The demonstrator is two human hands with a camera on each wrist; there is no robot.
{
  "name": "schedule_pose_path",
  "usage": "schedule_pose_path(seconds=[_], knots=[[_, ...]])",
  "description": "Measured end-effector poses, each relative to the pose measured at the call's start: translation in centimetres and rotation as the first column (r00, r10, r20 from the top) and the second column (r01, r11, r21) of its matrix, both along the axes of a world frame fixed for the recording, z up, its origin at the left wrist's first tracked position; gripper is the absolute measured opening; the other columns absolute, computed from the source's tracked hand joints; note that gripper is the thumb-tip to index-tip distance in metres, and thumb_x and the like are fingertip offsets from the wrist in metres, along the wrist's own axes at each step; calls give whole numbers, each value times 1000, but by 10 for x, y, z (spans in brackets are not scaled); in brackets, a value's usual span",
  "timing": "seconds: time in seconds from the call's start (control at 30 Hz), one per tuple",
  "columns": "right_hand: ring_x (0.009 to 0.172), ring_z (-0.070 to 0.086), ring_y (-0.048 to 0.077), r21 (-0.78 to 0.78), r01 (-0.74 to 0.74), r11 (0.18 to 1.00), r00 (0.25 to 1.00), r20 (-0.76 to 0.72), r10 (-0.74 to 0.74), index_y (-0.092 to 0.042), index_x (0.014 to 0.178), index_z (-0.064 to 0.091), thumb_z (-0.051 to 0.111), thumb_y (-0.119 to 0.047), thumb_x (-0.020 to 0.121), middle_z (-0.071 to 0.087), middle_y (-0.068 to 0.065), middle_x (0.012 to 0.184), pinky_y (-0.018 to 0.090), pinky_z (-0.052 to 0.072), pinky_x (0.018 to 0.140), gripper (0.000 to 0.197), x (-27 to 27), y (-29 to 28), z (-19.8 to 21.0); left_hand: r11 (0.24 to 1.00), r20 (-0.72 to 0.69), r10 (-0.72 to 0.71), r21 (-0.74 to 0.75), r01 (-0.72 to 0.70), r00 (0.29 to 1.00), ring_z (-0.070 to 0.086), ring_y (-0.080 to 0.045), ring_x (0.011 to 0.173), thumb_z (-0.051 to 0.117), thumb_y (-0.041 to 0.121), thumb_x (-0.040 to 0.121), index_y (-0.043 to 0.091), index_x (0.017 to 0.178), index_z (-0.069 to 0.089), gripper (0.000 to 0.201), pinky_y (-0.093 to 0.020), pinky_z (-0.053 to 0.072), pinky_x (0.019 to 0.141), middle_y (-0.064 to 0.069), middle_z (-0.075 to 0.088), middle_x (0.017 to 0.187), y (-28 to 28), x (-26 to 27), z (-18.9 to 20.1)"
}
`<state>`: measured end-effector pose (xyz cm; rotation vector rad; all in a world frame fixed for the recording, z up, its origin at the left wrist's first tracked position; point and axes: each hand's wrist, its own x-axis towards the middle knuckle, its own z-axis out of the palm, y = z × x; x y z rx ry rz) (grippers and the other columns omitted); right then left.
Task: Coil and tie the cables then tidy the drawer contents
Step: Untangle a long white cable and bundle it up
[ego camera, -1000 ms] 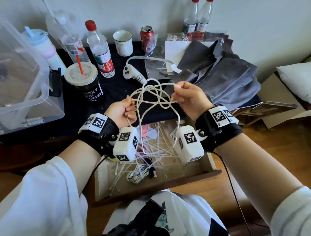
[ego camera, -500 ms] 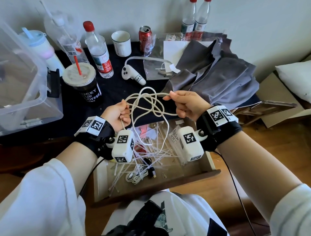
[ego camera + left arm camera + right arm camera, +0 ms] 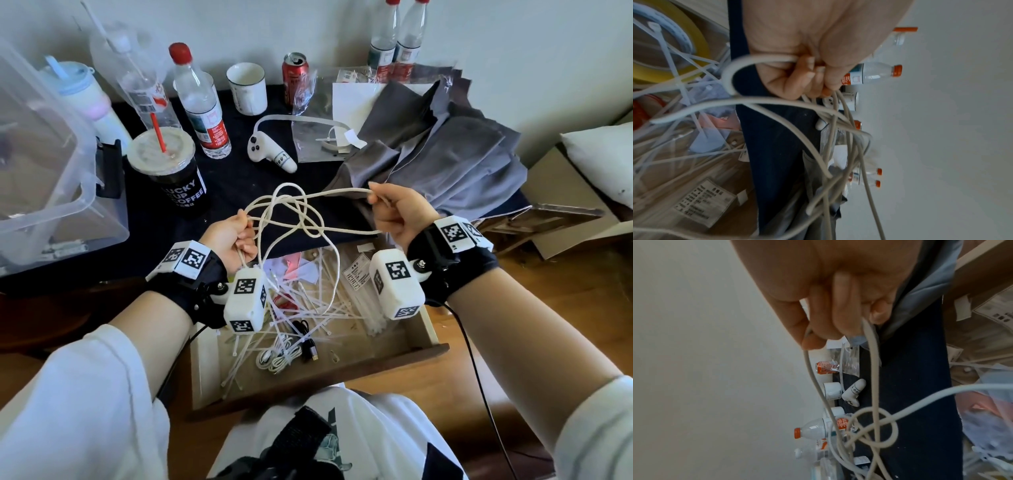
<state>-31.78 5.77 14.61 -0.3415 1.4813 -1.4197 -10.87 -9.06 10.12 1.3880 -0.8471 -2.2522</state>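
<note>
Untangling white cable (image 3: 291, 219) — left hand (image 3: 230, 236) grips loops | right hand (image 3: 399, 214) pinches strand | we ease knot loose, not tug.

The cable (image 3: 291, 212) looked like matt, off-white cord with a faintly braided surface. A dark, matt cloth (image 3: 239, 178) covered the counter. The drawer (image 3: 308, 383) was brown wood at the front and paler, unfinished-looking wood inside, strewn with smooth, translucent white plastic zip ties (image 3: 308, 308). The storage box (image 3: 51, 192) was clear glossy plastic, the bottle (image 3: 202, 106) likewise. The can (image 3: 294, 78) showed shiny red metal. The grey garment (image 3: 445, 161) was soft, creased fabric, and the mug (image 3: 247, 89) was glossy white.
</note>
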Motion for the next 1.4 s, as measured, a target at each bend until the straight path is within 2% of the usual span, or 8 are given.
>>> schedule_pose_path(seconds=[0.1, 0.23, 0.47, 0.63, 0.77, 0.97, 1.13, 1.4], knots=[[33, 17, 5, 39, -57, 998, 979, -193, 64, -7, 66, 56, 55, -27, 93, 25, -8, 38, 15, 15, 34, 33, 5, 3, 1, 1000, 10, 13, -12, -13, 1000, 22, -2, 26, 31, 34, 103, 14, 70, 39, 40, -11, 22, 33, 8, 28, 33, 4, -4, -1], [30, 28, 8, -39, 25, 999, 1000, 19, -24, 2, 67, 60, 46, -11, 94, 43, 0, 42, 16, 37, 42, 32, -4, 7, 0, 998, 53, 53, 27, -55, 997, 22, -3, 24, 31, 36, 103, 15, 69, 38, 41, -10, 21, 31, 8, 28, 31, -3, 2, -4], [32, 14, 6, 132, -131, 983, 982, -120, 147, -7, 75, 62, 52, -21, 94, 22, -7, 40, 17, 20, 38, 25, 3, 12, 0, 997, 104, 66, 29, -69, 992, 21, -3, 23, 32, 35, 103, 14, 68, 39, 41, -10, 19, 31, 8, 28, 32, -6, 4, -11], [30, 21, 7, 77, 5, 997, 985, 173, -18, -12, 65, 43, 40, -21, 89, 36, -5, 44, 15, 14, 31, 26, -10, 11, -2, 993, 68, 115, 22, -117, 991, 23, -4, 23, 30, 34, 103, 14, 69, 38, 40, -10, 20, 31, 9, 28, 31, -6, 13, -12], [33, 12, 6, 168, -109, 980, 983, -130, 132, -15, 67, 55, 51, -41, 93, 22, -9, 40, 17, 8, 40, 37, -3, 14, -2, 992, 59, 123, 10, -124, 991, 22, -3, 23, 32, 33, 103, 14, 69, 38, 40, -10, 20, 32, 8, 28, 31, -4, 10, -14], [33, 25, 4, 176, -86, 981, 989, -101, 105, -7, 89, 64, 38, 1, 92, 43, -1, 50, 13, 15, 35, 27, -6, 12, -8, 989, 84, 144, 27, -147, 986, 21, -4, 22, 29, 36, 103, 15, 69, 37, 41, -11, 19, 32, 9, 27, 30, -8, 14, -15], [36, 18, 8, 273, -166, 948, 885, -383, 265, -14, 85, 71, 60, -34, 90, 24, -6, 44, 15, 17, 33, 23, 1, 17, -10, 994, 79, 108, -6, -108, 991, 21, -4, 23, 30, 34, 104, 15, 68, 37, 41, -10, 20, 32, 9, 26, 30, -2, 8, -13], [40, 38, 4, 279, -193, 941, 824, -475, 310, -13, 75, 65, 55, -11, 93, 55, 8, 68, 10, 34, 36, 20, 3, 12, -19, 996, 85, 93, 5, -94, 992, 21, -3, 25, 32, 36, 103, 15, 70, 39, 40, -11, 21, 32, 9, 27, 32, -1, 4, -16]])
